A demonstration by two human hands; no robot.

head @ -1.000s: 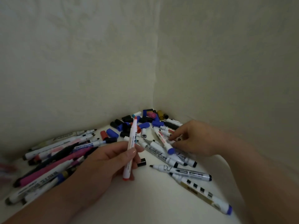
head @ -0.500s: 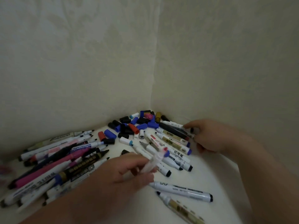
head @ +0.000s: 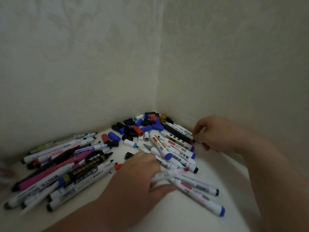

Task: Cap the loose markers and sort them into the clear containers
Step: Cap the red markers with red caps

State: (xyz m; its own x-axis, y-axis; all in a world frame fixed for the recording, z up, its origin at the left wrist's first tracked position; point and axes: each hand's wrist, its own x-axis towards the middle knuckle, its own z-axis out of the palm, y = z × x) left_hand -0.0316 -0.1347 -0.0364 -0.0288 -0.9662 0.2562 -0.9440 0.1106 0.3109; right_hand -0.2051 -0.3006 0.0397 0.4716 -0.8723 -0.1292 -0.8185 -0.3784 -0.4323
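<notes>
Where the left hand lies low over the pile, its fingers curl over a white marker and the thumb goes under it, so it grips it. It is blurry there. I think it is held low so it can lie with the capped markers just beside it. The right hand has its fingers pinching the end of a black marker by the wall, likely to pull it free. Loose caps sit in the corner, easy to reach. Open markers lie apart on the left of the bench. No clear containers show.
</notes>
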